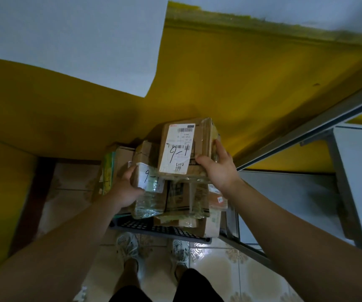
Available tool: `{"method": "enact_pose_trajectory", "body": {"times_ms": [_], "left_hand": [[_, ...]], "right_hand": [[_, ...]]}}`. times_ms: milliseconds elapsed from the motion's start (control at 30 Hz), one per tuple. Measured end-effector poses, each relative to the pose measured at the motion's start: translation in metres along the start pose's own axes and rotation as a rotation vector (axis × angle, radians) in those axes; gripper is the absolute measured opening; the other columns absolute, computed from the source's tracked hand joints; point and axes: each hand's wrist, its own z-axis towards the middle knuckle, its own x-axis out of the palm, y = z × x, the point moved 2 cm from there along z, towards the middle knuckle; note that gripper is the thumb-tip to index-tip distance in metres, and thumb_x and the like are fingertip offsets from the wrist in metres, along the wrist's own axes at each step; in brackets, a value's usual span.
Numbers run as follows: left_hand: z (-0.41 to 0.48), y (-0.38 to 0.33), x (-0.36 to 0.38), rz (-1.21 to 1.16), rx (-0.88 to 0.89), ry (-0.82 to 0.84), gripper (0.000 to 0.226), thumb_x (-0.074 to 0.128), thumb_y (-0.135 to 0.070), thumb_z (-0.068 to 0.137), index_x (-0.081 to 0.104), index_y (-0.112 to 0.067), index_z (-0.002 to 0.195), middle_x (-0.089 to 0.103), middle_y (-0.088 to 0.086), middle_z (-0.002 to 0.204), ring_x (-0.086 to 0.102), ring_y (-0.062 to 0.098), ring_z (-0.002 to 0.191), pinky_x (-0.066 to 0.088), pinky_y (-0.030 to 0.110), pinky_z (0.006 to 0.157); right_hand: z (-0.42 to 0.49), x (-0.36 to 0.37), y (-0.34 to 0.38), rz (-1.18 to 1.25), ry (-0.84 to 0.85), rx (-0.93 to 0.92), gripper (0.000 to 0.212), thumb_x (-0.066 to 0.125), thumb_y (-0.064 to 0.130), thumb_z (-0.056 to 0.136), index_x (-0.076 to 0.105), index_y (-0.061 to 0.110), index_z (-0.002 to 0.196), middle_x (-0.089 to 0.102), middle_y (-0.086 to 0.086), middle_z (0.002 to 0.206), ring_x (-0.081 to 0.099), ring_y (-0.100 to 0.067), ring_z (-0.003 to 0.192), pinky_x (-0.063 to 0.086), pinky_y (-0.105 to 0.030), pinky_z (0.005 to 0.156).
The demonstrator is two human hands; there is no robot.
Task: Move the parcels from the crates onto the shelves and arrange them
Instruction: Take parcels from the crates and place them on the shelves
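Note:
A dark slatted crate [153, 228] on the floor in front of my feet is piled with several taped cardboard parcels. My right hand [218, 168] grips a brown parcel [199, 138] with a white label marked "9-1", held above the pile. My left hand [126, 186] grips a smaller tape-wrapped parcel [148, 192], also marked "9-1", at the left of the pile. More parcels [186, 199] lie underneath. White metal shelves [289, 197] stand to the right.
A yellow wall [241, 79] rises behind the crate. A green-edged flat package [108, 171] leans at the pile's left. A grey shelf upright [343, 188] stands at the right. Tiled floor [215, 264] and my two shoes lie below.

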Motion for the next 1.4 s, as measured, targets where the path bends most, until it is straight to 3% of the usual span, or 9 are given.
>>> {"method": "enact_pose_trajectory", "body": {"times_ms": [300, 467, 600, 700, 833, 1000, 1133, 1200, 1400], "left_hand": [[-0.008, -0.008, 0.011, -0.173, 0.069, -0.105, 0.073, 0.063, -0.005, 0.087, 0.035, -0.032, 0.148, 0.053, 0.008, 0.135, 0.055, 0.026, 0.113, 0.051, 0.039, 0.089], [-0.034, -0.017, 0.006, -0.255, 0.064, -0.163, 0.053, 0.055, -0.014, 0.091, 0.047, -0.03, 0.141, 0.063, 0.006, 0.123, 0.062, 0.019, 0.095, 0.046, 0.027, 0.063], [-0.072, -0.013, -0.002, -0.372, 0.046, -0.229, 0.045, 0.052, -0.01, 0.092, 0.053, -0.03, 0.133, 0.067, 0.004, 0.113, 0.066, 0.012, 0.083, 0.052, 0.023, 0.054], [-0.103, -0.011, -0.013, -0.463, 0.052, -0.272, 0.039, 0.051, -0.009, 0.093, 0.055, -0.033, 0.123, 0.069, 0.0, 0.103, 0.068, 0.014, 0.081, 0.054, 0.027, 0.057], [-0.146, -0.005, -0.032, -0.551, 0.086, -0.345, 0.036, 0.049, -0.011, 0.095, 0.056, -0.038, 0.118, 0.068, -0.003, 0.105, 0.066, 0.023, 0.091, 0.055, 0.037, 0.069], [-0.203, 0.003, -0.058, -0.457, 0.26, -0.415, 0.042, 0.046, -0.012, 0.099, 0.049, -0.031, 0.136, 0.06, -0.001, 0.118, 0.059, 0.009, 0.088, 0.049, 0.026, 0.061], [-0.256, 0.017, -0.076, -0.358, 0.389, -0.478, 0.046, 0.046, -0.02, 0.099, 0.043, -0.038, 0.14, 0.055, -0.008, 0.125, 0.057, 0.016, 0.105, 0.05, 0.036, 0.084], [-0.283, 0.029, -0.078, -0.365, 0.444, -0.466, 0.044, 0.046, -0.024, 0.098, 0.045, -0.045, 0.136, 0.061, -0.013, 0.119, 0.06, 0.014, 0.103, 0.053, 0.039, 0.081], [-0.362, 0.046, -0.075, -0.457, 0.583, -0.405, 0.044, 0.048, -0.035, 0.088, 0.047, -0.056, 0.127, 0.064, -0.037, 0.092, 0.064, -0.004, 0.087, 0.05, 0.019, 0.061]], "right_hand": [[-0.015, -0.015, -0.003, 0.05, 0.011, -0.041, 0.115, 0.062, 0.069, 0.055, 0.01, 0.043, 0.154, 0.031, 0.007, 0.152, 0.046, -0.026, 0.13, 0.044, -0.049, 0.106], [-0.023, -0.021, 0.003, 0.113, 0.017, -0.089, 0.107, 0.067, 0.058, 0.065, 0.013, 0.039, 0.155, 0.03, 0.003, 0.154, 0.047, -0.027, 0.13, 0.046, -0.047, 0.104], [-0.034, -0.029, 0.011, 0.179, 0.032, -0.122, 0.09, 0.068, 0.035, 0.086, 0.013, 0.033, 0.156, 0.033, -0.002, 0.154, 0.055, -0.022, 0.119, 0.05, -0.025, 0.079], [-0.05, -0.03, 0.02, 0.184, 0.053, -0.15, 0.085, 0.066, 0.028, 0.089, 0.015, 0.034, 0.156, 0.035, -0.001, 0.151, 0.059, -0.017, 0.106, 0.049, -0.019, 0.064], [-0.082, -0.021, 0.03, 0.174, 0.07, -0.201, 0.086, 0.066, 0.024, 0.089, 0.014, 0.038, 0.155, 0.037, -0.004, 0.149, 0.056, -0.026, 0.119, 0.057, -0.033, 0.08], [-0.138, -0.008, 0.034, 0.242, 0.026, -0.28, 0.084, 0.065, 0.019, 0.089, 0.017, 0.045, 0.153, 0.037, -0.003, 0.149, 0.061, -0.025, 0.11, 0.06, -0.035, 0.077], [-0.195, 0.004, 0.026, 0.284, -0.007, -0.355, 0.082, 0.063, 0.014, 0.091, 0.018, 0.041, 0.154, 0.047, 0.001, 0.128, 0.07, -0.005, 0.076, 0.052, -0.015, 0.05], [-0.228, 0.009, 0.017, 0.303, -0.022, -0.376, 0.082, 0.063, 0.013, 0.091, 0.018, 0.04, 0.155, 0.048, 0.003, 0.124, 0.069, 0.002, 0.069, 0.05, -0.014, 0.048], [-0.324, -0.002, -0.013, 0.379, -0.12, -0.418, 0.076, 0.063, 0.021, 0.091, 0.025, 0.044, 0.152, 0.052, 0.001, 0.139, 0.065, -0.014, 0.099, 0.053, -0.024, 0.062]]}}
